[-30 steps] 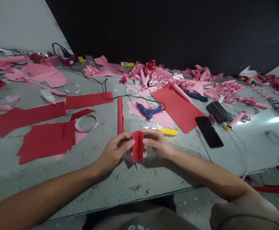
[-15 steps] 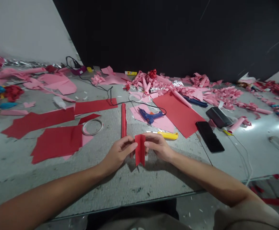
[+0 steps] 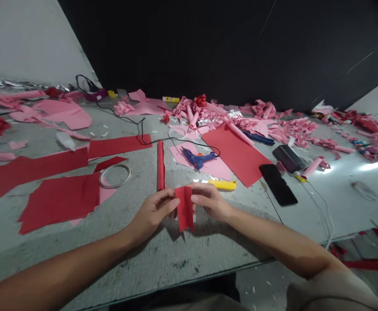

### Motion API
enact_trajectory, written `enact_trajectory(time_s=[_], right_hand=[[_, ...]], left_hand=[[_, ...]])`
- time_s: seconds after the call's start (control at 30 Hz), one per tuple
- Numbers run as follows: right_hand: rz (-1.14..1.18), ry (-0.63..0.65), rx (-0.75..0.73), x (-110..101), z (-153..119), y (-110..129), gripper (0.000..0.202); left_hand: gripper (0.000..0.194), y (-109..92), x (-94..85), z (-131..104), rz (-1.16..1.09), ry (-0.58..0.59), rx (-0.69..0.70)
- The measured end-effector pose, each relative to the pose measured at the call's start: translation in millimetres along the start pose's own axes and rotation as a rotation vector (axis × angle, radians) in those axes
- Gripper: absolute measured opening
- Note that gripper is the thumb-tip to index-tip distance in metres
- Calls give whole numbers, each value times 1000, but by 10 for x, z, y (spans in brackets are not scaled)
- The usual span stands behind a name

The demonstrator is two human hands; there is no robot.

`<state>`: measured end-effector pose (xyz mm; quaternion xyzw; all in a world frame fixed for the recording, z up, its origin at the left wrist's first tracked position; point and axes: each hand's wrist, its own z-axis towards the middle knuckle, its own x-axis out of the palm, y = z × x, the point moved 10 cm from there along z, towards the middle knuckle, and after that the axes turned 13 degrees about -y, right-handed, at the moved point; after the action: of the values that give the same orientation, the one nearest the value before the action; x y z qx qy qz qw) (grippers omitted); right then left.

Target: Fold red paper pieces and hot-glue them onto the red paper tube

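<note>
Between my hands stands a small piece of red paper (image 3: pixel 185 209) with a lengthwise crease, partly folded into a V. My left hand (image 3: pixel 155 211) pinches its left edge, thumb in front and fingers behind. My right hand (image 3: pixel 211 202) grips the right edge in the same way. Just beyond my left fingers lies a rolled red paper tube (image 3: pixel 161 166). A yellow utility knife (image 3: pixel 223 185) rests behind my right hand. Farther back, a blue glue gun (image 3: pixel 198 158) sits on a pink paper sheet (image 3: pixel 224 169).
Red paper sheets (image 3: pixel 62 194) and a tape ring (image 3: pixel 115 176) lie to the left. On the right are a large red sheet (image 3: pixel 232 153), a phone (image 3: pixel 278 185) and a black box (image 3: pixel 289 158) with a white cable (image 3: pixel 327 207). Crumpled pink paper (image 3: pixel 267 110) lines the back.
The view has shifted, so the tabletop things appear farther left. Both hands keep hold of the creased red paper, which looks slightly wider open and tilted.
</note>
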<state>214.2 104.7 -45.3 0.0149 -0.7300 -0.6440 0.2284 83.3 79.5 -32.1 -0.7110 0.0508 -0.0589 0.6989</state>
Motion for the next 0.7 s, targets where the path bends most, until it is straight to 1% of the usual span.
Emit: enact_trajectory(time_s=[0.13, 0.23, 0.33, 0.43, 0.5, 0.6, 0.7], right_hand=[[-25, 2, 0, -15, -11, 1, 37], [-55, -30, -17, -64, -11, 13, 29], [-85, -48, -31, -83, -3, 30, 30], [-102, -56, -41, -71, -1, 52, 30], [-124, -51, -36, -48, -11, 54, 31], [-164, -28, -5, -6, -34, 27, 33], [-165, -31, 19, -1, -39, 10, 35]], left_hand=[[32, 55, 32, -16, -14, 62, -10], [35, 58, 70, -38, 89, 118, 28], [36, 54, 127, -59, 203, 170, 45], [33, 70, 145, -58, 233, 161, 9], [35, 67, 139, -52, 215, 139, 0], [36, 25, 145, -55, 190, 146, 46], [36, -9, 144, -64, 208, 163, 90]])
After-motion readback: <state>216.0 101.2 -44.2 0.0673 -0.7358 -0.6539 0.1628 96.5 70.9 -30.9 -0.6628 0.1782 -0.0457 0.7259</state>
